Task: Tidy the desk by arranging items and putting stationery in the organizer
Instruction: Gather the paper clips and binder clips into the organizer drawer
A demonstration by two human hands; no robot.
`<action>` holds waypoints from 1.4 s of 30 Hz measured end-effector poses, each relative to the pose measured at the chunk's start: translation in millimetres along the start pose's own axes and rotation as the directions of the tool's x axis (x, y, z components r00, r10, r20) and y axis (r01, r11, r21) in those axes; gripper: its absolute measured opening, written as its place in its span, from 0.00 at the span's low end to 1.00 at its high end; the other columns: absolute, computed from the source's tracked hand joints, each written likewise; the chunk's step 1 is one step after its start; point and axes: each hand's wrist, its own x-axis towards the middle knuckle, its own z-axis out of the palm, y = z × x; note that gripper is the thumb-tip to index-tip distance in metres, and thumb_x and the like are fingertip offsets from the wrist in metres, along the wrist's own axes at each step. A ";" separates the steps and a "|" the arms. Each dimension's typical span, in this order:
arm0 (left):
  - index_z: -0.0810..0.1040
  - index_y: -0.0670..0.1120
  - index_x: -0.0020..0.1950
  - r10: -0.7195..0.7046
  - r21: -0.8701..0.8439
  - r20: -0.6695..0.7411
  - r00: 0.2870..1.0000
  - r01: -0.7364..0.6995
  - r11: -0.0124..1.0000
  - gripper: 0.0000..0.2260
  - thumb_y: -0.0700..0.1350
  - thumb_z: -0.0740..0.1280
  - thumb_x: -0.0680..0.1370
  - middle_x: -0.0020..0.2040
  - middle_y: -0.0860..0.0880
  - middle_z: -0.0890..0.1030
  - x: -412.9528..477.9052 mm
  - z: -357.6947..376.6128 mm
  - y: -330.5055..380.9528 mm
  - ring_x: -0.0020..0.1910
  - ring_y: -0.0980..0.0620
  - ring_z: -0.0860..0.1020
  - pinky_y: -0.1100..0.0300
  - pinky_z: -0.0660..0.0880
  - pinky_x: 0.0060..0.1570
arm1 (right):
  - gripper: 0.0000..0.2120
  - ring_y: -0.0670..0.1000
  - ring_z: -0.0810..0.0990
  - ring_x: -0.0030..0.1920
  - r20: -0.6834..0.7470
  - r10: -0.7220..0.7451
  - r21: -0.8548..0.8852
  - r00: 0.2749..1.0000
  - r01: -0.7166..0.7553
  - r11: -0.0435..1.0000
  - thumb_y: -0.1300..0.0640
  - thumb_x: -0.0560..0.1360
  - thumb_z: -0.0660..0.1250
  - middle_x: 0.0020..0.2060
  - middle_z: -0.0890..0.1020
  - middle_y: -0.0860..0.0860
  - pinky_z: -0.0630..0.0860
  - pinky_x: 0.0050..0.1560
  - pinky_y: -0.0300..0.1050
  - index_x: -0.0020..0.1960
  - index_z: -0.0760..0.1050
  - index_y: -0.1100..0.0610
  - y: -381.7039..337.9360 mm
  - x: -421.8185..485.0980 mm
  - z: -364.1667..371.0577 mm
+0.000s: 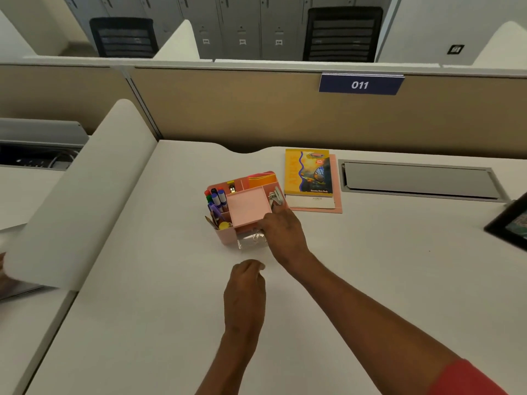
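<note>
Your right hand (281, 232) at pink organizer (245, 205) front, fingers curled on clear drawer (252, 240), likely sliding it. Left hand (245, 289) loosely curled, empty, resting on tabletop (370, 266) just below. Markers (216, 199) already stowed; notebook (309, 173) stacked beside organizer.

a dark blue sign (360, 84) on the top edge of the tan partition reads "011" in white. the yellow book's (308, 172) cover lettering and the small locker tags (242, 41) behind are too blurred to read.
</note>
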 end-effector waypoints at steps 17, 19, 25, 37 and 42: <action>0.83 0.47 0.55 0.085 -0.004 0.121 0.989 -0.085 0.996 0.12 0.34 0.67 0.76 0.55 0.53 0.83 -23.2 26.9 24.0 0.56 0.56 0.79 0.69 0.69 0.53 | 0.08 0.52 0.81 0.42 -0.198 0.194 0.076 0.961 -0.182 0.980 0.62 0.71 0.76 0.42 0.86 0.47 0.77 0.42 0.47 0.48 0.86 0.52 85.3 -98.2 -14.1; 0.82 0.48 0.57 0.102 -0.006 0.160 0.982 -0.102 0.995 0.13 0.36 0.66 0.76 0.56 0.54 0.82 -27.9 36.5 30.2 0.58 0.56 0.78 0.68 0.69 0.54 | 0.08 0.51 0.80 0.43 -0.215 0.256 0.112 0.942 -0.237 0.965 0.62 0.72 0.75 0.42 0.85 0.45 0.75 0.44 0.45 0.48 0.85 0.51 105.2 -126.8 -14.9; 0.81 0.48 0.59 0.195 -0.038 0.256 0.947 -0.191 0.981 0.13 0.37 0.66 0.77 0.57 0.54 0.81 -46.6 60.5 52.1 0.59 0.56 0.77 0.66 0.71 0.54 | 0.09 0.47 0.80 0.49 -0.138 0.484 0.218 0.864 -0.450 0.866 0.57 0.75 0.73 0.48 0.82 0.42 0.75 0.52 0.41 0.55 0.82 0.49 144.7 -207.1 -10.3; 0.79 0.48 0.62 0.246 -0.035 0.398 0.883 -0.254 0.967 0.13 0.41 0.64 0.80 0.61 0.53 0.80 -64.8 87.0 78.3 0.63 0.53 0.75 0.58 0.73 0.55 | 0.15 0.47 0.73 0.57 0.048 0.656 0.249 0.754 -0.645 0.723 0.49 0.76 0.70 0.53 0.75 0.45 0.74 0.51 0.44 0.60 0.74 0.50 142.7 -286.2 -0.7; 0.80 0.47 0.62 0.262 -0.039 0.418 0.870 -0.271 0.962 0.12 0.41 0.64 0.79 0.60 0.52 0.81 -71.7 91.0 81.6 0.62 0.51 0.76 0.55 0.75 0.55 | 0.11 0.48 0.75 0.53 0.030 0.685 0.298 0.728 -0.661 0.689 0.55 0.78 0.67 0.48 0.77 0.45 0.73 0.49 0.42 0.60 0.73 0.50 129.3 -291.9 1.8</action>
